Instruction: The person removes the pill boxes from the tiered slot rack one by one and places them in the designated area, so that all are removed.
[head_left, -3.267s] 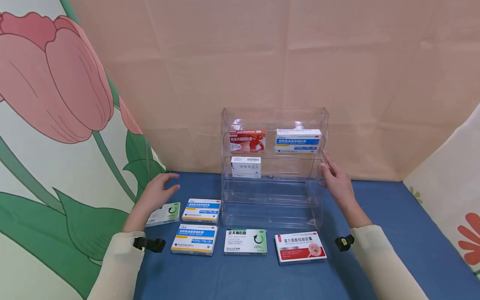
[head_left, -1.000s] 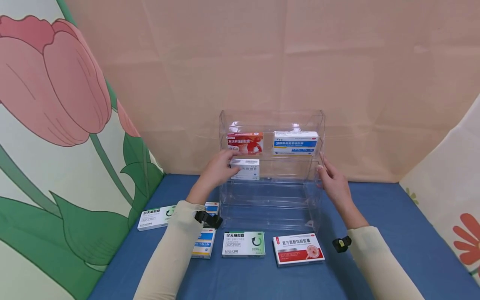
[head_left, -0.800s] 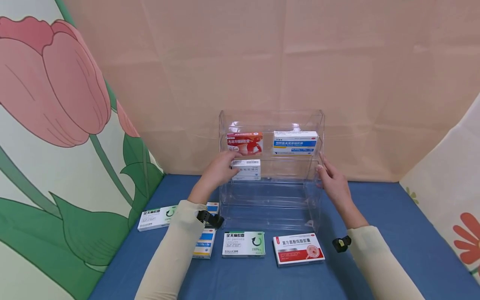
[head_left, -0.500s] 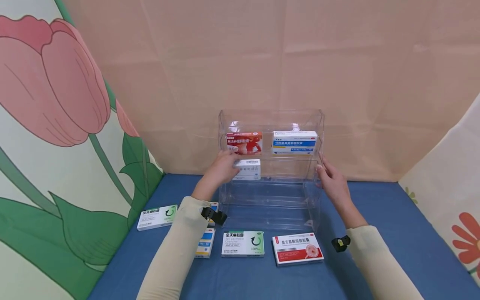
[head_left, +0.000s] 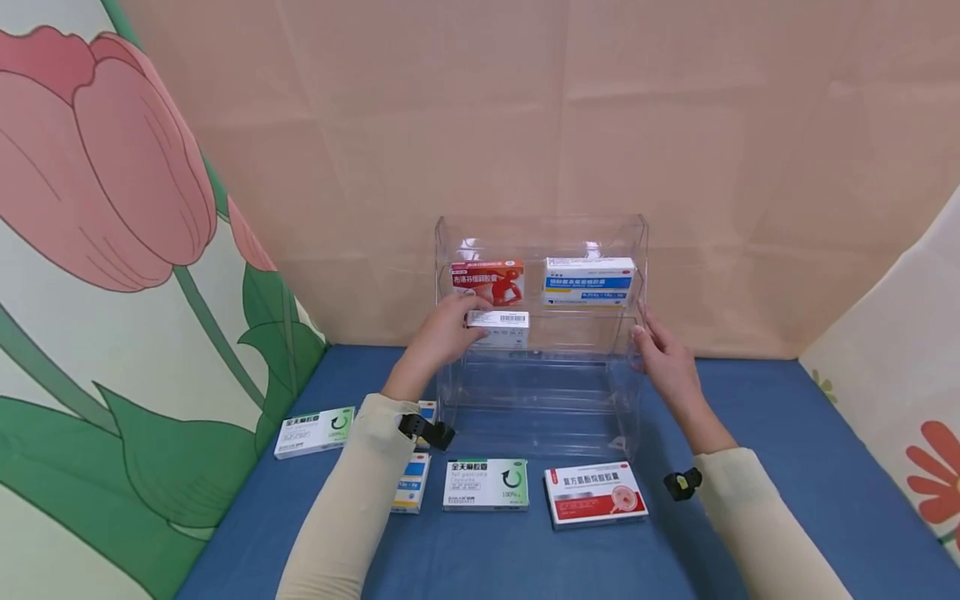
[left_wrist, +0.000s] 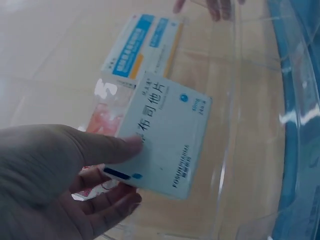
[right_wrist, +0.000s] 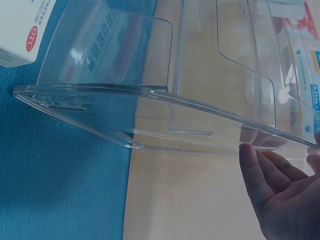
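My left hand (head_left: 444, 333) pinches a small white medicine box (head_left: 501, 329) between thumb and fingers. In the left wrist view the thumb lies across the front of this white box (left_wrist: 162, 135), which tilts at the left of the clear tiered display rack (head_left: 547, 375). Just above it on a higher tier stands a red medicine box (head_left: 498, 283); a blue-and-white medicine box (head_left: 588, 282) stands on that tier's right. My right hand (head_left: 670, 358) holds the rack's right side; in the right wrist view its fingers (right_wrist: 255, 170) touch the clear side panel.
On the blue cloth (head_left: 480, 558) before the rack lie a green-and-white box (head_left: 486, 485) and a red-and-white box (head_left: 596, 494). Another green-and-white box (head_left: 315, 432) lies far left. Two blue-and-white boxes, one the nearer box (head_left: 410, 485), are partly hidden by the left sleeve.
From beside the rack, my left hand has moved right to the white box and gripped it. The box has shifted slightly right and up. The right hand stays at the rack's side.
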